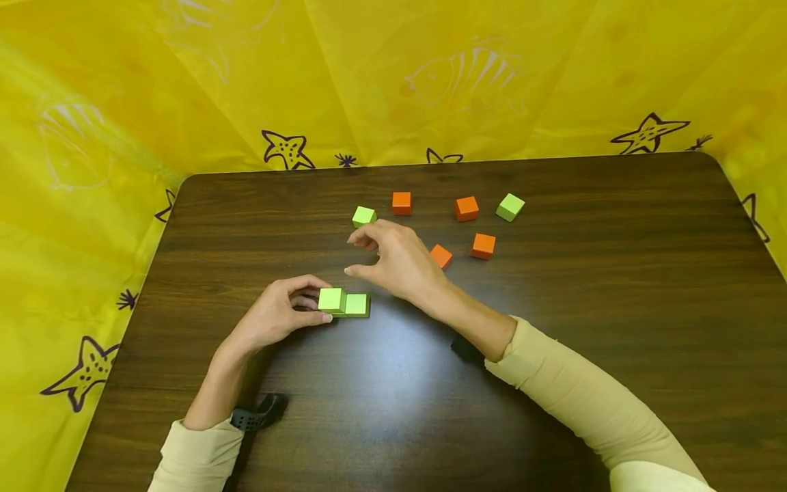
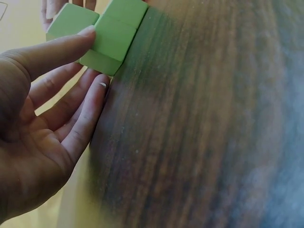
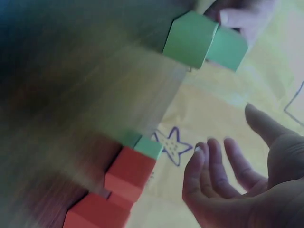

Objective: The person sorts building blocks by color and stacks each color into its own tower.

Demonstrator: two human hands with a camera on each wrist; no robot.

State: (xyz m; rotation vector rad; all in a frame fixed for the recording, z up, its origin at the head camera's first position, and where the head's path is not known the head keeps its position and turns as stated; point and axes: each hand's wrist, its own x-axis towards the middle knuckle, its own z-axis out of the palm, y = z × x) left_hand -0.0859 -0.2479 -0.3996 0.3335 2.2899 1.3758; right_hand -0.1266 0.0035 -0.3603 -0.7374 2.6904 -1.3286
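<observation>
Two light green blocks lie side by side on the table, and another, the upper green block [image 1: 331,299], sits on the left one. The bare top of the lower right block [image 1: 357,304] shows beside it. My left hand [image 1: 273,316] pinches the stack's left end, thumb at the near side and fingers at the far side. In the left wrist view the thumb's tip [image 2: 88,32] touches the green blocks. My right hand [image 1: 398,260] hovers behind and to the right of the stack, thumb and fingers apart with nothing between them. Just beyond its fingers rests a single green block [image 1: 364,216], partly covered.
Orange blocks [image 1: 402,203] [image 1: 466,208] [image 1: 483,246] [image 1: 440,256] are scattered beyond my right hand, one partly hidden by it. Another green block [image 1: 510,207] lies at the right of this group. A yellow printed sheet [image 1: 369,82] hangs behind the dark wooden table [image 1: 615,273].
</observation>
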